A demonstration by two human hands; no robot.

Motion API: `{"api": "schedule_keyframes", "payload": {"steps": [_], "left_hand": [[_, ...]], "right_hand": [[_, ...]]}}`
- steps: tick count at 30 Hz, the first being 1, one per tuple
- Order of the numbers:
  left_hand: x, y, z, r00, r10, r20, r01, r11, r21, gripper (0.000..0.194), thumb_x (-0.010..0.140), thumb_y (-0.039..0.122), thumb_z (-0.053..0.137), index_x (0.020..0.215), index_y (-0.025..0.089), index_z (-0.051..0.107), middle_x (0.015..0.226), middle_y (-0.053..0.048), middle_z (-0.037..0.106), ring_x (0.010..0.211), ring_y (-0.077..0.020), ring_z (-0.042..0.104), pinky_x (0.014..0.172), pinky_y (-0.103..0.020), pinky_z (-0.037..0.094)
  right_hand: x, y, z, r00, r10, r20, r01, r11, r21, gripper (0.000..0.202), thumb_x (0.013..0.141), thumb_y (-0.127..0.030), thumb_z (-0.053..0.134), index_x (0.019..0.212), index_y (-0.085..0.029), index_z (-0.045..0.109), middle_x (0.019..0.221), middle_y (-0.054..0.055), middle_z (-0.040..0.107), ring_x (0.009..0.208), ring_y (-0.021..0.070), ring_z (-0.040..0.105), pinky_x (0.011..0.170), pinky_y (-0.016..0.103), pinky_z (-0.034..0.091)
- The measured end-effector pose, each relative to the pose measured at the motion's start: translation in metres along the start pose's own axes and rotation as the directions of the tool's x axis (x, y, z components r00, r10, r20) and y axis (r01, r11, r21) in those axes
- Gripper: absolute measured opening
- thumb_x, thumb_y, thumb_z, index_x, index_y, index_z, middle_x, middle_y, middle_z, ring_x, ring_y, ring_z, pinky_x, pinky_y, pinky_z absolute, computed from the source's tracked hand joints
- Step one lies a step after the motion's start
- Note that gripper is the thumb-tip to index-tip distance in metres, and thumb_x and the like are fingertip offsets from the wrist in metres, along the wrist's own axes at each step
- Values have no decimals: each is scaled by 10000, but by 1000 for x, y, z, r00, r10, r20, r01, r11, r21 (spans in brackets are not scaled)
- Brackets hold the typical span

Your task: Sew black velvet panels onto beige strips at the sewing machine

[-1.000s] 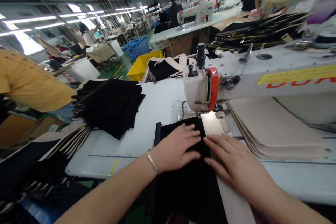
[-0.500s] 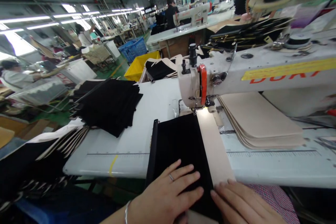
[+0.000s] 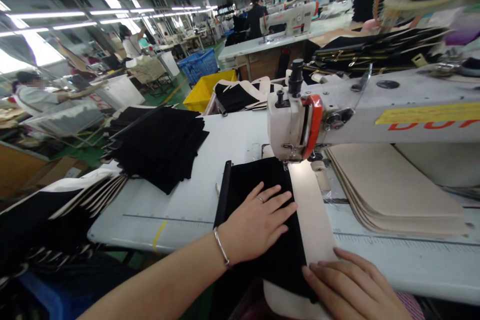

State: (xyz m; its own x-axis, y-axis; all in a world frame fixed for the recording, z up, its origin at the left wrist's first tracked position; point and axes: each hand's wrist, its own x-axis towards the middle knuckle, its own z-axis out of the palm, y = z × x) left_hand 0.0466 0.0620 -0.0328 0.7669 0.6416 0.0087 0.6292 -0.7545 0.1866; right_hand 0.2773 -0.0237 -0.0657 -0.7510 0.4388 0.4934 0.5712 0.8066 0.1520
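Observation:
My left hand [image 3: 258,225] lies flat on a black fabric panel [image 3: 258,175], fingers spread, with a ring and a silver bracelet showing. A dark strip [image 3: 223,190] edges the panel on its left. Alongside the panel's right side runs a beige piece [image 3: 313,215], reaching up under the sewing machine head [image 3: 292,130], where a lamp lights it. Close to the table's front edge, my right hand [image 3: 352,290] rests with outstretched fingers on the border between black and beige. The panel's lower end hangs toward me, showing a pale underside.
A pile of black pieces [image 3: 157,145] lies left on the white table [image 3: 187,200]. Stacked beige panels [image 3: 397,190] sit under the machine arm. Black-and-beige pieces [image 3: 67,200] hang at the left edge. Beyond are a yellow bin [image 3: 210,87], a blue basket [image 3: 198,65] and people working.
My left hand has slid forward up the black panel, nearer the machine head. My right hand stays at the lower seam edge. The view has shifted slightly.

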Motion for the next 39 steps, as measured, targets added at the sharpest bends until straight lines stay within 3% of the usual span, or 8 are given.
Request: {"api": "schedule_keyframes", "payload": {"steps": [4, 8, 11, 14, 28, 39], "left_hand": [[2, -2, -6, 1000, 17, 3, -17, 1000, -4, 436, 979, 316, 460, 1398, 198, 434, 1492, -62, 412, 1418, -263, 295, 1180, -527, 201], [-16, 9, -4, 988, 153, -4, -152, 983, -99, 414, 984, 388, 452, 1325, 160, 509, 1397, -43, 529, 1383, -216, 360, 1213, -447, 175], [-30, 14, 6, 977, 198, -72, -206, 970, -130, 322, 1006, 275, 421, 1279, 160, 545, 1341, -5, 582, 1356, -159, 399, 1227, -366, 161], [-33, 10, 15, 971, 202, -125, -216, 970, -113, 273, 996, 175, 426, 1220, 172, 584, 1302, 12, 612, 1337, -148, 425, 1225, -361, 184], [5, -27, 15, 963, 235, -133, -237, 972, 5, 285, 982, 175, 436, 1226, 163, 582, 1287, -49, 621, 1322, -178, 452, 1180, -409, 288], [39, -57, 12, 971, 207, -120, -202, 978, 48, 302, 930, 73, 455, 1196, 147, 576, 1307, -74, 595, 1292, -175, 484, 1146, -395, 344]], "right_hand": [[3, 6, 5, 994, 106, -7, -105, 991, 85, 298, 911, -318, 509, 1131, -178, 652, 1011, 10, 703, 906, 183, 630, 920, 415, 444], [5, 12, 11, 988, 154, 20, -155, 977, 144, 324, 878, -246, 543, 1181, -167, 626, 1061, 18, 687, 985, 186, 599, 993, 404, 383], [9, 15, 15, 977, 213, 26, -214, 957, 196, 323, 873, -234, 571, 1185, -172, 627, 1080, 21, 675, 1005, 182, 584, 1019, 401, 360], [14, 16, 19, 963, 267, 17, -264, 936, 232, 317, 882, -274, 600, 1184, -184, 630, 1093, 21, 663, 1015, 180, 571, 1031, 402, 351], [22, 36, 31, 918, 370, 140, -390, 905, 168, 342, 919, -315, 557, 1249, -231, 582, 1179, 43, 613, 1093, 229, 530, 980, 448, 409], [45, 71, 43, 889, 408, 207, -438, 889, 130, 364, 910, -400, 537, 1209, -207, 613, 1158, 75, 616, 1062, 255, 550, 922, 452, 456]]}}
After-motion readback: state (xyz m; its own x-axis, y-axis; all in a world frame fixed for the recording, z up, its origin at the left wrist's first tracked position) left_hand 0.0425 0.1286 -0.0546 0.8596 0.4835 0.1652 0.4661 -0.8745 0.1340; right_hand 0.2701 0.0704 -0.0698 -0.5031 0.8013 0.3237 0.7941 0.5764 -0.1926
